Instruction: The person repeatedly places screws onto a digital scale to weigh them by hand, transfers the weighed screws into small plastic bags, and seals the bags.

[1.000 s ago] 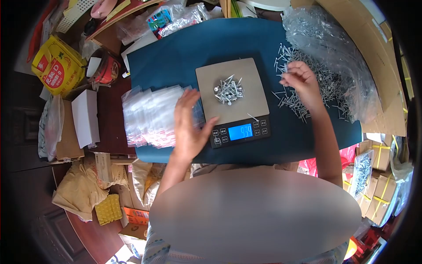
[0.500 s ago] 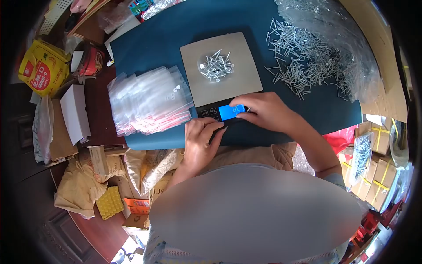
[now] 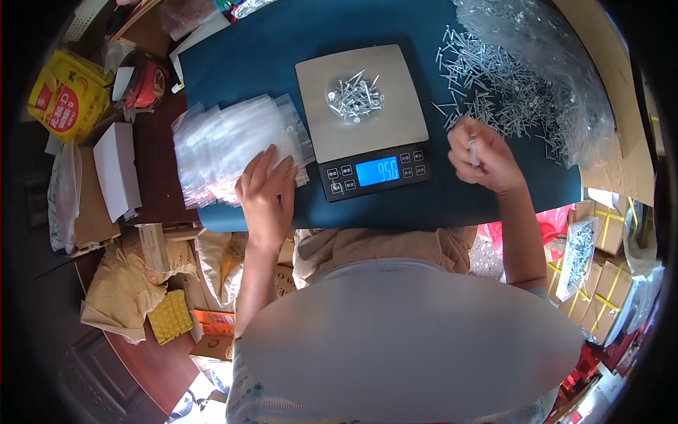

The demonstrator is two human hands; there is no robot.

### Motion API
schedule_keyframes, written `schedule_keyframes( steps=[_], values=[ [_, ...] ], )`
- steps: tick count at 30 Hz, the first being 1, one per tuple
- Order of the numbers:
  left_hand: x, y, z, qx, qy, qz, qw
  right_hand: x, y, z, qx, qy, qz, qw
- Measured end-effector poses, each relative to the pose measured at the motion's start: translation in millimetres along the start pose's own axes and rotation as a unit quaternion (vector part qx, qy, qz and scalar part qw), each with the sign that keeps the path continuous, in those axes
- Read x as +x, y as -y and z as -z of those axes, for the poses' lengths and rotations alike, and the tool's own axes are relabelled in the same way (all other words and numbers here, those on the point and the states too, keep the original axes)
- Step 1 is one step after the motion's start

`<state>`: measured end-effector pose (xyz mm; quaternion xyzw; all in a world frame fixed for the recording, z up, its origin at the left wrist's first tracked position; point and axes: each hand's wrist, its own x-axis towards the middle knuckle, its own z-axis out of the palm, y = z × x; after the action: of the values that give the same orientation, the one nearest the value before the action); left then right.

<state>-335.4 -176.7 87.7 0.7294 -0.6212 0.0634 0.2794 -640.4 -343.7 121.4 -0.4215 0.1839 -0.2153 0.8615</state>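
My left hand point(image 3: 267, 191) rests at the right edge of a fanned stack of clear zip bags point(image 3: 229, 148), its fingers stretched over the plastic. My right hand point(image 3: 487, 157) is closed around a silvery screw point(image 3: 472, 151), just in front of a loose heap of screws point(image 3: 498, 102). Between the hands stands a digital scale point(image 3: 326, 145), its blue display point(image 3: 378, 172) lit with digits. On its plate is a small pile of screws point(image 3: 355, 99), apparently in a clear round dish.
A large clear plastic bag point(image 3: 544, 49) lies at the back right of the dark table cover point(image 3: 311, 212), against cardboard point(image 3: 600, 92). Left of the table are a yellow bag point(image 3: 67, 95) and a white box point(image 3: 118, 169). Several cartons point(image 3: 607, 297) stand at the lower right.
Both hands have left the scale's front. My left hand went left onto the bags. My right hand moved right and up to the heap and now holds a screw. The display is uncovered.
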Motion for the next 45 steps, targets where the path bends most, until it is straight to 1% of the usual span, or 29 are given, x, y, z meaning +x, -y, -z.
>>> schedule_keyframes(
  steps=[3, 4, 7, 8, 10, 13, 16, 19, 22, 26, 32, 35, 36, 37, 41, 43, 44, 45],
  values=[
    [-2.5, 8.3, -2.3, 0.003, 0.029, -0.009, 1.000, 5.2, 5.5, -1.4, 0.108, -0.009, -0.069, 0.992],
    [-2.1, 10.1, -1.6, -0.008, 0.031, -0.012, 0.999, 6.2, 5.8, -4.7, 0.024, -0.049, -0.079, 0.995],
    [-2.2, 14.2, -0.1, -0.053, 0.053, 0.046, 0.996, 12.6, 1.6, 4.3, -0.172, -0.091, -0.062, 0.979],
    [-1.2, 12.4, 2.0, -0.056, 0.055, 0.041, 0.996, 13.3, 5.4, 7.0, -0.174, -0.086, -0.060, 0.979],
    [3.4, 4.9, 7.7, -0.065, 0.060, 0.031, 0.996, 15.3, 11.0, 6.2, -0.190, -0.128, -0.054, 0.972],
    [4.3, 2.5, 10.5, -0.030, 0.070, -0.006, 0.997, 16.2, 16.8, 7.3, -0.221, -0.169, -0.046, 0.959],
    [2.0, 10.1, 7.2, -0.058, 0.057, -0.013, 0.997, 18.3, 20.3, 8.4, -0.257, -0.189, -0.038, 0.947],
    [-0.3, 14.8, 2.4, -0.066, 0.035, -0.012, 0.997, 19.2, 22.4, 5.5, -0.273, -0.188, -0.036, 0.943],
    [-0.5, 13.5, 3.8, -0.092, 0.022, 0.029, 0.995, 20.4, 22.2, 3.9, -0.281, -0.191, -0.037, 0.940],
    [0.1, 14.8, 4.5, -0.114, -0.011, 0.042, 0.993, 23.3, 21.0, 4.7, -0.305, -0.187, -0.033, 0.933],
    [14.1, 6.2, 33.1, -0.110, -0.077, 0.061, 0.989, 26.5, 20.8, 0.0, -0.318, -0.187, -0.029, 0.929],
    [9.8, 2.8, 46.6, -0.167, -0.059, 0.083, 0.981, 27.0, 18.7, 0.6, -0.309, -0.184, -0.031, 0.933],
    [7.9, -3.1, 51.0, -0.184, -0.047, 0.110, 0.976, 26.7, 17.9, 2.0, -0.302, -0.183, -0.031, 0.935],
    [5.6, -7.6, 52.6, -0.217, -0.033, 0.092, 0.971, 26.6, 16.9, 3.0, -0.296, -0.181, -0.032, 0.937],
    [1.5, -35.1, 51.5, -0.320, 0.039, 0.022, 0.946, 26.7, 9.3, -4.5, -0.305, -0.113, -0.032, 0.945],
    [1.5, -48.9, 37.9, -0.399, 0.066, 0.000, 0.914, 28.5, 1.7, -18.8, -0.306, -0.070, -0.049, 0.948],
    [1.7, -56.5, 33.6, -0.414, 0.087, -0.002, 0.906, 28.4, -0.6, -31.2, -0.349, -0.072, -0.050, 0.933],
    [1.7, -63.9, 30.1, -0.427, 0.108, -0.005, 0.898, 29.2, -2.6, -39.6, -0.358, -0.051, -0.047, 0.931]
  ],
)
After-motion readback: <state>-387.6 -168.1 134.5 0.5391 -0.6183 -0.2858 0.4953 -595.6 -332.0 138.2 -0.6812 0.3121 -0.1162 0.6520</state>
